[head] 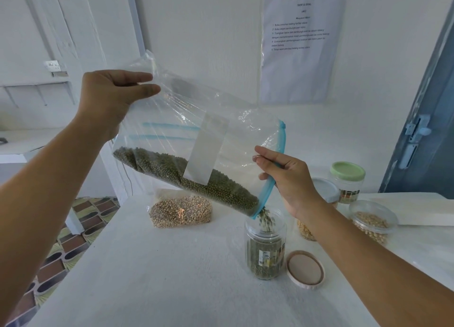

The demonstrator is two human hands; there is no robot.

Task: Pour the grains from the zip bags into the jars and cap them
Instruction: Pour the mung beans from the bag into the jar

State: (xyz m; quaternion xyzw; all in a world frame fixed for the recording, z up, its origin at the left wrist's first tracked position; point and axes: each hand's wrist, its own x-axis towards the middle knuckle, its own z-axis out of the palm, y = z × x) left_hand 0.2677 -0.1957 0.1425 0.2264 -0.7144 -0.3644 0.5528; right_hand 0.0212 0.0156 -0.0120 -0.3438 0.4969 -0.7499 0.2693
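Overhead, both hands' fingers (264, 154) pinch the zip bag (196, 140).

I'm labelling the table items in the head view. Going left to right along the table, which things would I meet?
Tan grain bag → open jar taking green beans → loose lid → open jar of pale grains. The capped jars behind overlap the right hand, so I skip them.

Wall sheet (298, 44): heading "TASK & GOAL"; numbered lines below too blurred.
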